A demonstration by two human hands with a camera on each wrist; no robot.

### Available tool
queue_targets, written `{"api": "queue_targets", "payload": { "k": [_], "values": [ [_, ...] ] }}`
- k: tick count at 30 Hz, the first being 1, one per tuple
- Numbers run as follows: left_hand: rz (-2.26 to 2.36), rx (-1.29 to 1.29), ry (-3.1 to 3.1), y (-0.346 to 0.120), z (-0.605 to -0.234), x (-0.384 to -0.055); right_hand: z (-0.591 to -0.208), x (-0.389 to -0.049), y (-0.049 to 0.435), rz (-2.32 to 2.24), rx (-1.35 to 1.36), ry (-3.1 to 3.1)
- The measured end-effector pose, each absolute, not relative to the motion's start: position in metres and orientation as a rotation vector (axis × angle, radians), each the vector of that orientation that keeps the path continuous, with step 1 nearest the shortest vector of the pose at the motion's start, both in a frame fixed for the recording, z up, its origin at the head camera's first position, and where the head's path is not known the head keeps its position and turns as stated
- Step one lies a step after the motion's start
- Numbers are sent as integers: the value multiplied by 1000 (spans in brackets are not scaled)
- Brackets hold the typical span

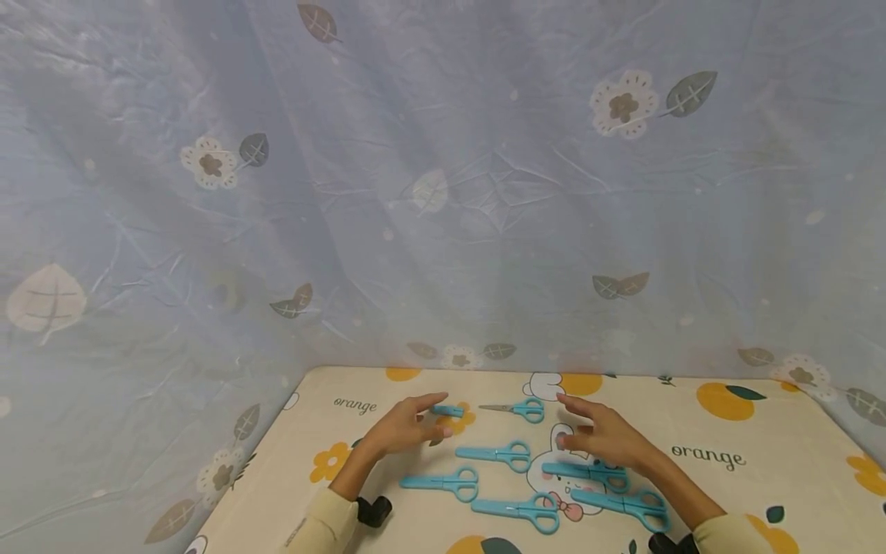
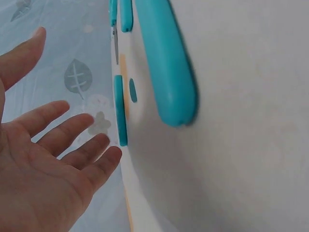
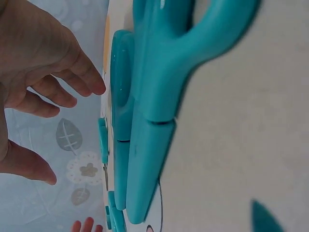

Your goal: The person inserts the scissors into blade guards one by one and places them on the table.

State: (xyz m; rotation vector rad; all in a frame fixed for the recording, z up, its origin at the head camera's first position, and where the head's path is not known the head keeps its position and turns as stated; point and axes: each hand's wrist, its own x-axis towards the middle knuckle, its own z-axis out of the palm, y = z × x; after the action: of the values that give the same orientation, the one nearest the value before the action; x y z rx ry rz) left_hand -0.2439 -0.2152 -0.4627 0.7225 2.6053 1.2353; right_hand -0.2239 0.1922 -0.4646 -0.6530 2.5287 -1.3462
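Observation:
Several blue scissors lie on a cream cloth printed with oranges (image 1: 720, 458). One pair (image 1: 515, 409) shows bare metal blades at the far middle; the others, such as a capped pair (image 1: 494, 454), wear blue sheaths. A loose blue cap (image 1: 447, 411) lies just past my left hand (image 1: 424, 421), which hovers over the cloth with straight fingers and an empty palm (image 2: 43, 174). My right hand (image 1: 573, 422) hovers above another capped pair (image 1: 588, 471), fingers loosely bent (image 3: 58, 82), holding nothing. A sheath end (image 2: 169, 63) and scissor handles (image 3: 154, 106) fill the wrist views.
A pale blue curtain with flower and leaf prints (image 1: 443, 192) hangs behind and left of the table. The table's left edge (image 1: 256, 454) and far edge (image 1: 623, 375) are close. Black wrist mounts (image 1: 374, 509) sit at my cuffs.

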Motion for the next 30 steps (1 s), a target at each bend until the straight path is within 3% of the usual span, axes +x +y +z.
{"api": "queue_targets", "payload": {
  "k": [30],
  "values": [
    [1081, 690, 2752, -209, -468, -281, -470, -283, 175, -1220, -885, 2620]
  ]
}}
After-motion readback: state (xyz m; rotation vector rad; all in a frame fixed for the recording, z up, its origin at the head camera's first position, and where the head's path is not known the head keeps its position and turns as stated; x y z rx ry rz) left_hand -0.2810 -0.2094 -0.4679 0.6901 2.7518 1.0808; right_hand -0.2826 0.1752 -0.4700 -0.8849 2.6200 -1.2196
